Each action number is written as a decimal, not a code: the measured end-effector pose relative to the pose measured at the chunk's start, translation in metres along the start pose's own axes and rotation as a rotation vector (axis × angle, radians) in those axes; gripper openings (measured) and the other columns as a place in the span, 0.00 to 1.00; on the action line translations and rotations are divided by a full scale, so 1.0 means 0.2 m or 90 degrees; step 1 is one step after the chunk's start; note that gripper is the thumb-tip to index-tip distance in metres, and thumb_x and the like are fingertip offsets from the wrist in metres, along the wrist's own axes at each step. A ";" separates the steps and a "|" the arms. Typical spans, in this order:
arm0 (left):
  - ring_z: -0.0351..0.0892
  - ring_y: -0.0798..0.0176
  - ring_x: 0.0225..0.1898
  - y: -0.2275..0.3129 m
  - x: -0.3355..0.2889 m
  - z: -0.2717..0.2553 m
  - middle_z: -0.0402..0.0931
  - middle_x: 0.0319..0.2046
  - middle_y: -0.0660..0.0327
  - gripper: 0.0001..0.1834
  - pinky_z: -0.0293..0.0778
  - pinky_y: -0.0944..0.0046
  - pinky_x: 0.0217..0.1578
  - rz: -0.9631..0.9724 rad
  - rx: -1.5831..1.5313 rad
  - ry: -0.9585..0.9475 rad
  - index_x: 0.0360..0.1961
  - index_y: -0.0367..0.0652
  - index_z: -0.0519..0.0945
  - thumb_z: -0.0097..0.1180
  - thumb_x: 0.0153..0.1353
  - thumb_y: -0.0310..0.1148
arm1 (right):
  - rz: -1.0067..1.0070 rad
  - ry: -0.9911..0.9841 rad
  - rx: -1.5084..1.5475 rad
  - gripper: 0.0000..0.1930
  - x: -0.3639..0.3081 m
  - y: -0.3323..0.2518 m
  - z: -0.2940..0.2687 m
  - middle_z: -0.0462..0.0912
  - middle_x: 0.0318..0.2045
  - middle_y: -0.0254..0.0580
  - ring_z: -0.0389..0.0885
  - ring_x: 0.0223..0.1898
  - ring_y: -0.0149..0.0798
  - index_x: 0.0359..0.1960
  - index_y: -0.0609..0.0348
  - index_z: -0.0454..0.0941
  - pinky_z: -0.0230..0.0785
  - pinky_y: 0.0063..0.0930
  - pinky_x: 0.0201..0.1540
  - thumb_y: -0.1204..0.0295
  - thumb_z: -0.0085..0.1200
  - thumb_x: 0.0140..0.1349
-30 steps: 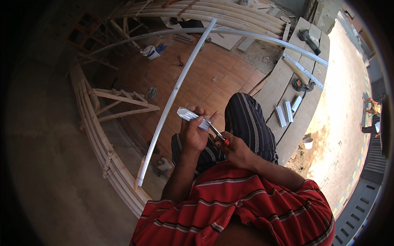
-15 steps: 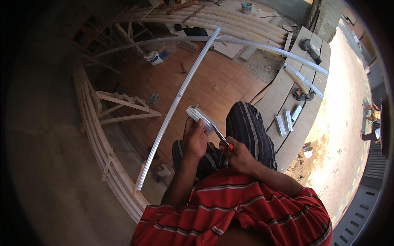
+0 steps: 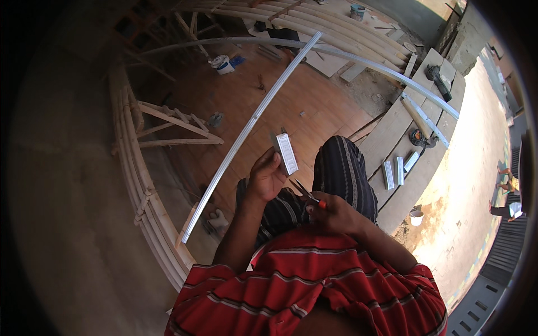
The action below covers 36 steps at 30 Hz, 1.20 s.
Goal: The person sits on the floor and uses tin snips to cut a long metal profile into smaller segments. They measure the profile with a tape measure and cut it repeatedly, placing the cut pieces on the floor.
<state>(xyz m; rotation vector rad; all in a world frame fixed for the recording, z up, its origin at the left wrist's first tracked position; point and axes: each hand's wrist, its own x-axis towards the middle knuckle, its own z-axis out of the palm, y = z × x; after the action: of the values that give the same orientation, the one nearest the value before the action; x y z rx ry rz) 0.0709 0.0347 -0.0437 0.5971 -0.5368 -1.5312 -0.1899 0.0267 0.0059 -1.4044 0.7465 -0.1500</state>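
My left hand (image 3: 265, 177) grips a short piece of silvery metal channel (image 3: 287, 154), tilted upright above my lap, with its ribbed face toward me. Closed around the red handles of a pair of metal snips (image 3: 303, 190) is my right hand (image 3: 335, 214). The snips' blades stand apart and point up and left, just below the channel piece and not touching it. Part of the handles is hidden inside the right hand. Three similar short channel pieces (image 3: 399, 170) lie on the plank bench to my right.
A long metal channel (image 3: 252, 122) slants across on my left; another (image 3: 392, 71) crosses ahead to the plank bench (image 3: 386, 131). On the bench lie an angle grinder (image 3: 438, 82) and a wooden-handled hammer (image 3: 416, 119). Bamboo poles (image 3: 130, 162) line the left. A bucket (image 3: 222, 65) stands on the floor.
The snips have come away from the channel piece, and their blades have opened. My left hand has turned the piece more upright. The whole view has shifted slightly.
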 end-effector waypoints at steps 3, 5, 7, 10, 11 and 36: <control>0.83 0.57 0.59 -0.05 -0.02 0.01 0.79 0.61 0.53 0.34 0.79 0.53 0.61 -0.011 -0.011 -0.005 0.76 0.37 0.65 0.58 0.77 0.42 | -0.009 0.014 -0.049 0.17 0.02 -0.04 0.00 0.85 0.37 0.54 0.85 0.41 0.44 0.61 0.61 0.78 0.76 0.39 0.49 0.64 0.55 0.78; 0.84 0.58 0.58 -0.08 -0.02 0.01 0.80 0.60 0.54 0.34 0.80 0.54 0.60 -0.012 -0.018 -0.003 0.76 0.37 0.65 0.58 0.77 0.43 | -0.012 0.023 -0.045 0.17 0.05 -0.01 0.02 0.85 0.36 0.55 0.85 0.40 0.45 0.61 0.61 0.78 0.76 0.39 0.48 0.64 0.56 0.77; 0.84 0.58 0.57 -0.09 -0.03 0.01 0.80 0.59 0.54 0.34 0.80 0.54 0.59 -0.016 -0.026 -0.007 0.76 0.37 0.66 0.58 0.77 0.44 | -0.014 0.026 -0.044 0.17 0.06 0.01 0.03 0.84 0.35 0.56 0.85 0.40 0.46 0.60 0.62 0.78 0.76 0.40 0.48 0.64 0.56 0.77; 0.84 0.58 0.56 -0.09 -0.03 0.00 0.81 0.57 0.55 0.34 0.80 0.55 0.57 0.002 -0.066 -0.019 0.76 0.37 0.66 0.58 0.77 0.44 | -0.027 0.028 -0.066 0.17 0.07 0.03 0.04 0.85 0.35 0.58 0.86 0.41 0.48 0.59 0.62 0.78 0.76 0.41 0.48 0.65 0.56 0.77; 0.84 0.58 0.56 -0.08 -0.03 -0.01 0.81 0.57 0.54 0.34 0.80 0.55 0.57 0.008 -0.083 -0.026 0.76 0.37 0.66 0.58 0.77 0.44 | -0.037 0.028 -0.082 0.17 0.06 0.04 0.03 0.85 0.36 0.58 0.87 0.41 0.49 0.59 0.62 0.78 0.76 0.42 0.48 0.65 0.56 0.77; 0.84 0.54 0.58 -0.11 -0.05 -0.03 0.81 0.59 0.53 0.34 0.81 0.52 0.60 0.004 -0.056 -0.020 0.77 0.36 0.63 0.57 0.77 0.39 | -0.033 0.035 -0.048 0.14 0.11 0.08 0.03 0.83 0.32 0.56 0.84 0.35 0.47 0.53 0.63 0.78 0.75 0.43 0.44 0.64 0.54 0.78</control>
<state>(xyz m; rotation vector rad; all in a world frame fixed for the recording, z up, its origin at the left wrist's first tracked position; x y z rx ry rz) 0.0586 0.0468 -0.0633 0.5039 -0.4929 -1.5514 -0.1757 0.0236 -0.0172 -1.4975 0.7682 -0.2028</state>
